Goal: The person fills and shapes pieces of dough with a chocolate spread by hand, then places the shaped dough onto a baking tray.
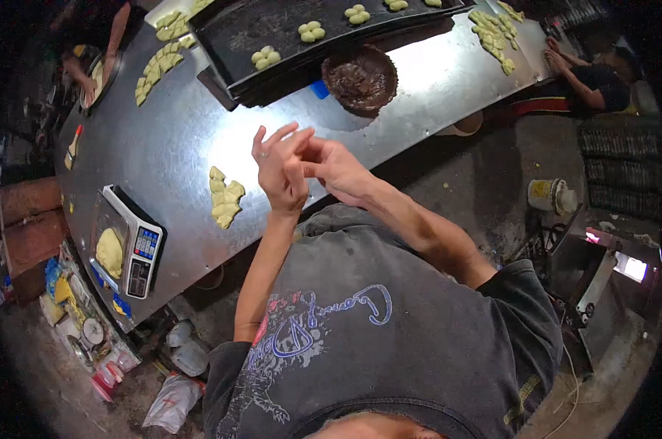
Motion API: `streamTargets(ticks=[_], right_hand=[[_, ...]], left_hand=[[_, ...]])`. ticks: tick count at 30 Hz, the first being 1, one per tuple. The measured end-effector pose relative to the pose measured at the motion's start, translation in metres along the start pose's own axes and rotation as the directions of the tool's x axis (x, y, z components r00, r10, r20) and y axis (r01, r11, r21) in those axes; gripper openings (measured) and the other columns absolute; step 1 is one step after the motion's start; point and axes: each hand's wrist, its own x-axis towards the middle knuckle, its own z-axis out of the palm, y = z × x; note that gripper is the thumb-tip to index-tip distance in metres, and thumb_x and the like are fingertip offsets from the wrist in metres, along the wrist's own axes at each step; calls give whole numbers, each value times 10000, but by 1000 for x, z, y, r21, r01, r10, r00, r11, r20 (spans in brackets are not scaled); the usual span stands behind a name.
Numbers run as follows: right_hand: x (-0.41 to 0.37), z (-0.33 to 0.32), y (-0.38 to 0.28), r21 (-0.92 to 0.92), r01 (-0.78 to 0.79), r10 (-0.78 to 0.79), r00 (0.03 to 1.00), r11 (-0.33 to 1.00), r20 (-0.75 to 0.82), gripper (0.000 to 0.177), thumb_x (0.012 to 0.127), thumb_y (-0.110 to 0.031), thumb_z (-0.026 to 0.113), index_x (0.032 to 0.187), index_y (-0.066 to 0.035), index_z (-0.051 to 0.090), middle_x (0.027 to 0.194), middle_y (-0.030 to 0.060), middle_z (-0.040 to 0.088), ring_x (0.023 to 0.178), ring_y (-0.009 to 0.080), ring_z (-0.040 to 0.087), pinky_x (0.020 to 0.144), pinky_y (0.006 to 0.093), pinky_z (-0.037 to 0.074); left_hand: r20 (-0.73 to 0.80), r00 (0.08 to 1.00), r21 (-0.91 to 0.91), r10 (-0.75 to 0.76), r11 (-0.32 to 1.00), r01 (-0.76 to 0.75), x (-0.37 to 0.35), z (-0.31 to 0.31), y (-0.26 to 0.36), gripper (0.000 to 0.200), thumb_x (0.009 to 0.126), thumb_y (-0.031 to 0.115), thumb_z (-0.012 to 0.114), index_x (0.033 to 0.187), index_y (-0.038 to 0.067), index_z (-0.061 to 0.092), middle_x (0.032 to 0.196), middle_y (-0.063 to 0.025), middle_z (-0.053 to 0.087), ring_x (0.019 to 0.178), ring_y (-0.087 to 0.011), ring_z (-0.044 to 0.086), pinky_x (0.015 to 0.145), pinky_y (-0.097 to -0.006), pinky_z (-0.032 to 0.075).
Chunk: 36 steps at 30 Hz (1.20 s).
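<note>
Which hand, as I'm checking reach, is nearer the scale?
Left. In the picture, the left hand is above and right of the scale; the right hand is farther right.

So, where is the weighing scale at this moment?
In the head view, the weighing scale stands at the left on the metal table, near its edge, left of the dough pieces, carrying a dough lump.

Beyond the hands (282,175), pale green dough pieces (266,57) are contrasting with a black tray (272,29), and a bowl (359,78) is showing dark brown. To their left, a white scale (139,257) is bearing blue keys (145,244). Below them, a charcoal shirt (389,351) is displaying blue script (290,344).
</note>
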Motion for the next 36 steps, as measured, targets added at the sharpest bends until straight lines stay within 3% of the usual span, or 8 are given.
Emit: streamTargets(ticks=[5,9,11,15,19,23,27,36], right_hand=[[-19,-58,-29,372,-204,238,970,906,-46,290,955,-244,698,1187,-90,616,1054,21,654,946,118,633,856,292,507],[-1,-166,-69,15,-209,208,977,978,52,325,983,-230,651,1260,-83,566,1094,19,649,960,115,634,864,287,503],[34,-215,-93,-391,-56,13,994,919,-111,299,984,-231,635,1237,-86,571,1087,43,663,908,149,657,845,312,502],[92,-270,-113,-996,-78,-261,963,-41,-65,305,967,-132,559,1265,-69,541,1092,119,688,1000,276,672,916,479,450],[95,-301,-42,-897,93,-445,843,-432,302,423,903,-63,504,1324,-65,457,1027,112,706,1050,339,658,937,651,334],[81,-286,-47,-940,-50,-189,982,-337,16,377,951,-151,527,1319,-69,501,1018,151,688,987,307,667,899,553,410],[93,-286,-98,-717,-306,97,943,626,-317,340,1013,-344,539,1173,-56,620,1089,126,661,976,210,618,853,338,490],[43,-161,-87,290,-410,338,903,865,267,456,1052,-458,476,1277,-82,605,1176,83,636,1079,220,619,964,377,485]], left_hand=[[31,998,-224,-63,972,68,-10,79,-4,526,925,528,654,1183,70,648,1084,-74,735,1141,-285,662,1138,-500,334],[237,879,-439,-414,761,477,-26,147,0,1255,794,717,692,1592,103,-58,1627,-211,188,1414,-383,334,1162,-493,293],[288,677,-466,-677,519,717,-32,164,-4,1038,938,666,546,1602,158,-69,1624,-190,212,1409,-347,362,1156,-496,325],[403,254,-591,-879,-37,806,-44,181,-18,819,1052,519,436,1604,155,-45,1561,-199,342,1400,-346,398,1155,-459,357],[493,18,-731,-870,-403,550,-51,185,-25,744,1066,418,439,1597,116,14,1482,-220,438,1317,-338,492,1135,-442,417],[462,20,-757,-887,-383,529,-63,180,-29,676,1069,359,458,1585,118,94,1455,-205,467,1269,-314,525,1119,-423,440],[456,53,-762,-888,-359,539,-66,160,-26,592,1066,316,485,1559,116,227,1432,-172,500,1240,-283,538,1102,-403,453],[247,555,-342,-794,464,817,-18,100,19,370,1038,187,574,1372,29,558,1299,-98,629,1111,-179,615,977,-314,476]])
